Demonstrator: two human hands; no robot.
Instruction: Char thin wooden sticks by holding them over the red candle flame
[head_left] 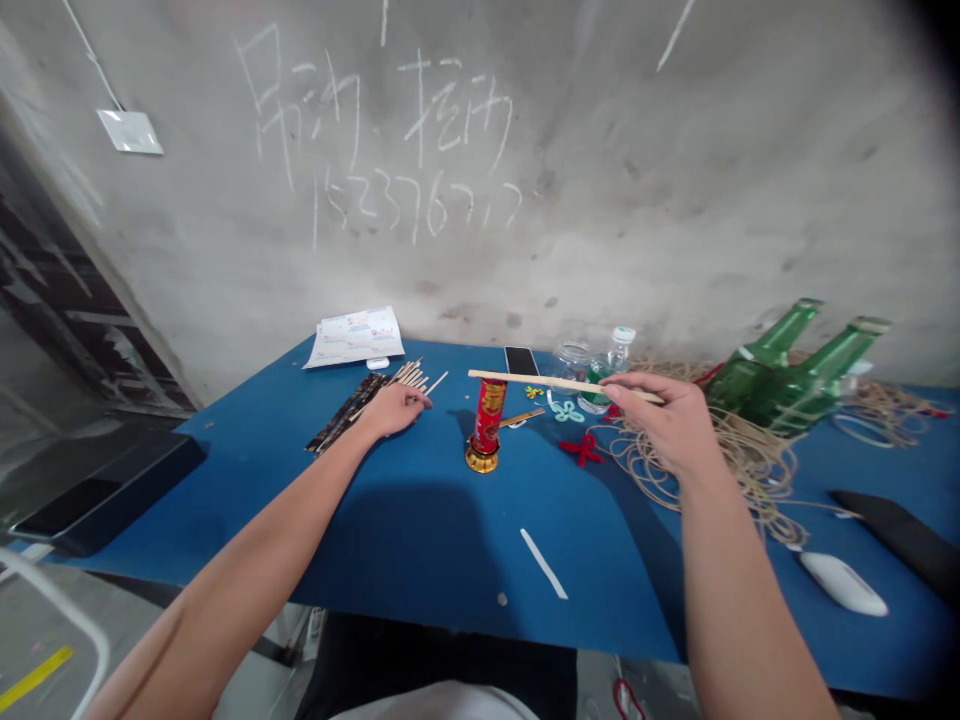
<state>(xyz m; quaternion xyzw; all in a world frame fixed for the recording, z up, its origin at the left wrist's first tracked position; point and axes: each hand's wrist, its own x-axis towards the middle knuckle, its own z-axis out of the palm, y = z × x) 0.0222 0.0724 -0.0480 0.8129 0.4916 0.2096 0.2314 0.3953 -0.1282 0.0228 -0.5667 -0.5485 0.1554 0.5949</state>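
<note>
My right hand (664, 412) is closed on a long thin wooden stick (540, 381), held level above the blue table (420, 530). The stick's far end passes over a small red cylinder with a gold base (487, 424) standing upright mid-table. My left hand (394, 408) rests palm down on a pile of wooden sticks (409, 379), its fingers bent over them; dark strips (341, 420) lie beside the pile.
At the back lie papers (354, 337), a phone (520, 361), a glass jar (572, 357) and a small plastic bottle (611, 365). Two green glass bottles (787, 370) lie on tangled twine (742, 450) at right. A white mouse (844, 582) and a white strip (544, 563) are nearer. A concrete wall stands behind.
</note>
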